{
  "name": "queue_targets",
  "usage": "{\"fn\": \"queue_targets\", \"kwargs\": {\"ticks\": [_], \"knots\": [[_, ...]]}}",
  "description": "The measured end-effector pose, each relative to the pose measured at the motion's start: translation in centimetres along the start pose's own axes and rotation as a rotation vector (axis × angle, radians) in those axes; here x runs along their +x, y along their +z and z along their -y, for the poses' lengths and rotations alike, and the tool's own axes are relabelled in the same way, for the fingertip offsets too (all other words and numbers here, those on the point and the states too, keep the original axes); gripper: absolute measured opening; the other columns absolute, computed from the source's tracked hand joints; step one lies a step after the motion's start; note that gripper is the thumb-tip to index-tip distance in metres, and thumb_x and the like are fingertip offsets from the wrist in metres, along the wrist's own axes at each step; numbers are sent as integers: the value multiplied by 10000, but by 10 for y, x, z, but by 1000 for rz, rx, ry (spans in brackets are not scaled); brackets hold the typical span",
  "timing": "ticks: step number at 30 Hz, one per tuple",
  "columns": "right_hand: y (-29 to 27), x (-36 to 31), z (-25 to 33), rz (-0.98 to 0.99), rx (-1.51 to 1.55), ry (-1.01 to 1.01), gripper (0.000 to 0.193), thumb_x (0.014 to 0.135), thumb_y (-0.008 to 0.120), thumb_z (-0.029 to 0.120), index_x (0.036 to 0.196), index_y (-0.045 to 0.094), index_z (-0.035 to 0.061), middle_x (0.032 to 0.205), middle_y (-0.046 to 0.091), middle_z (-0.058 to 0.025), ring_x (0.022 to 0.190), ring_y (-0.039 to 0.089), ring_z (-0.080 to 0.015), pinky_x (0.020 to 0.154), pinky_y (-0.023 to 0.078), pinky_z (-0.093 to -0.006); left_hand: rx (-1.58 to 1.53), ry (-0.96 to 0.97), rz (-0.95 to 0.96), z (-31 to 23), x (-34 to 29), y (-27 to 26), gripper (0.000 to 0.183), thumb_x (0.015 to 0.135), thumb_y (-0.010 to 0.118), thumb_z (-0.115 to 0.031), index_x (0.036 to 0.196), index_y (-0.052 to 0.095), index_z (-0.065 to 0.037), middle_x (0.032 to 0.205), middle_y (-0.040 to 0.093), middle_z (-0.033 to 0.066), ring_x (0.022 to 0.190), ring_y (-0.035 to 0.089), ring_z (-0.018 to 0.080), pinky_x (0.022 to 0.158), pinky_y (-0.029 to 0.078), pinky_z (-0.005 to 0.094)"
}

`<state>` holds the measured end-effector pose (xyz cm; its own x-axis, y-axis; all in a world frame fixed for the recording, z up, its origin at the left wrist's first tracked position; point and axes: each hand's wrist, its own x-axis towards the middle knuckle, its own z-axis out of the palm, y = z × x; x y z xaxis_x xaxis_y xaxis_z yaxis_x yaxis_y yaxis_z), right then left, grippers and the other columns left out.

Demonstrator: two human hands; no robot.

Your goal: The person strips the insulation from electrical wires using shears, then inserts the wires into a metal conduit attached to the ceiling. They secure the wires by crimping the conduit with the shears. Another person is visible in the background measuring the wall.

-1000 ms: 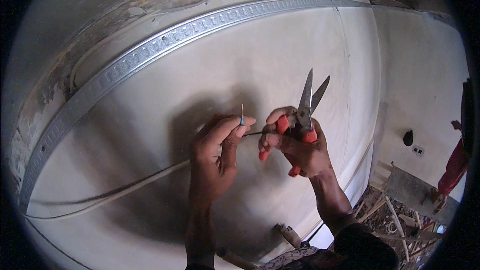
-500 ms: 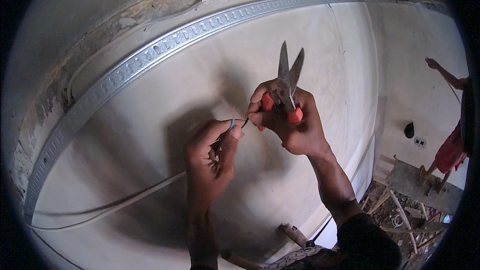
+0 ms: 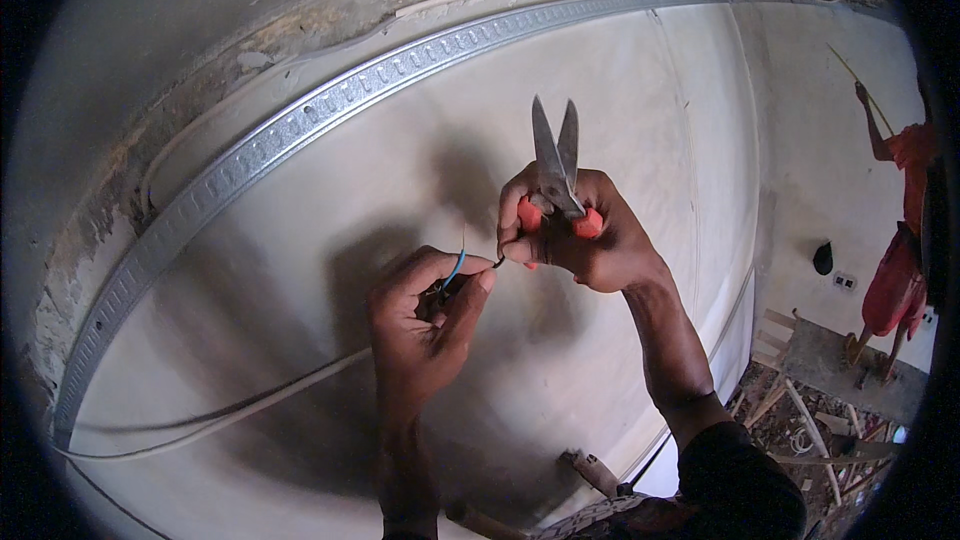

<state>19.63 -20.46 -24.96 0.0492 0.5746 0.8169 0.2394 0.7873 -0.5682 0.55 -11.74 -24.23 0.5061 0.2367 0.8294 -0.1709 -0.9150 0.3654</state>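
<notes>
My left hand [image 3: 425, 315] is closed in a pinch on the end of a white cable [image 3: 290, 392], which runs in from the left. From its fingers stick a blue wire [image 3: 455, 270] with a thin bare end and a short black wire [image 3: 498, 263]. My right hand [image 3: 610, 245] grips a pair of scissors [image 3: 556, 165] with red handles; the blades point up and stand apart. Its thumb and forefinger pinch at the tip of the black wire, close beside my left fingertips. The rest of the wires is hidden in my left palm.
A perforated metal rail [image 3: 300, 115] curves along the top of the white wall panel [image 3: 600, 370]. On the right another person [image 3: 900, 230] stands on a board holding a long stick. Debris and wood pieces [image 3: 815, 440] lie below, near a wall socket [image 3: 844, 281].
My right hand and the scissors have shifted slightly left, and the blue wire shows more. The other person has straightened and raised the stick.
</notes>
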Motion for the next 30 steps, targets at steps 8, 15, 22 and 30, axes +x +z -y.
{"fn": "queue_targets", "kwargs": {"ticks": [8,15,22,30], "knots": [[4,-7,-2,-65,-73,-29,143,852,735,-27,957,640,-5,827,630,-27,788,601,-115,682,499,-268,-43,-131,19,-6,-3,-4,53,904,713,-43,916,696,5,724,562,-38,601,421,-1,529,314,192],[23,-45,-8,-279,-460,231,212,921,719,116,1058,622,-14,848,650,-72,777,594,-126,723,486,-305,60,-26,-64,-9,0,-3,55,908,717,-51,913,691,-3,721,565,-36,621,430,7,545,330,201],[49,-51,-24,-238,-470,82,296,871,717,14,1138,591,-13,920,675,-177,819,677,-250,703,518,-348,88,-172,-79,-21,-5,-1,107,889,736,-107,921,701,-12,819,644,-1,740,541,62,680,431,233],[55,-41,-28,-229,-639,-3,455,768,660,-98,1189,524,10,1047,616,-192,948,660,-380,742,540,-427,51,-12,-42,-15,-3,-6,51,918,680,-17,963,685,7,777,616,-17,660,474,6,571,361,195]]}}
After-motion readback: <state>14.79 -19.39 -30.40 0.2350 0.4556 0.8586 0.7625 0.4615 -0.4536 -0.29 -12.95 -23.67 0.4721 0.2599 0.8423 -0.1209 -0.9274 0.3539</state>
